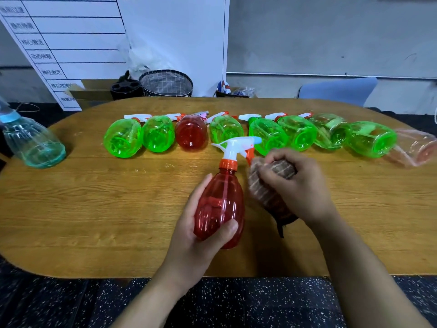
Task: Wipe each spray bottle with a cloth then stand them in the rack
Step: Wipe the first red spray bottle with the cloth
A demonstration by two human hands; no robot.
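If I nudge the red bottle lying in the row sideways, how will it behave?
The lying red bottle looks empty, so probably light. Its round body on its side would likely roll, soon bumping the green bottle close beside it. Smooth clear plastic may feel slippery.

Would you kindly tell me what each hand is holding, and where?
Left hand grips the red spray bottle around its lower body; right hand holds the bunched cloth.

Red bottle (220,204), white-and-orange trigger; striped brownish cloth (264,188); mostly green bottles (267,136); one perhaps pale pink (418,147).
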